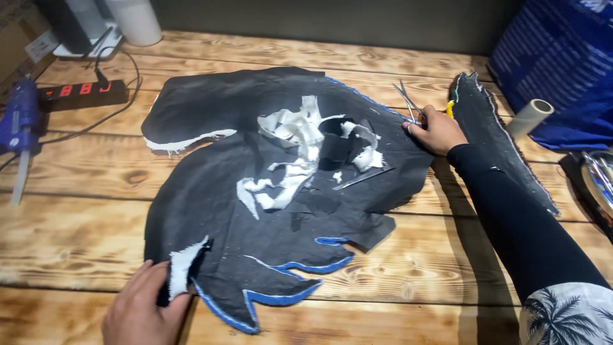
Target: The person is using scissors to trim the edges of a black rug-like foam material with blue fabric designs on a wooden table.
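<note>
- The right hand (439, 130) is gripping small silver metal scissors (408, 102) at the far right edge of the large black, blue-trimmed fabric piece (255, 191).
- The left hand (143, 310) is pressing flat, fingers spread, on the fabric's near-left corner.
- White fabric scraps (297, 150) are lying mid-cloth on the wooden table (70, 243).

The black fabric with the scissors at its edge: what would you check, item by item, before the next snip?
1. Scissors gripped by the right hand: ok.
2. Blades open at the edge of the black fabric: ok.
3. Left hand pinning the near edge, far from the blades: ok.
4. Fabric lying flat: not ok, white scraps and folds piled mid-sheet.
5. Blue chalk line under the blades: cannot tell.
6. Glue gun clear of the fabric: ok.
</note>
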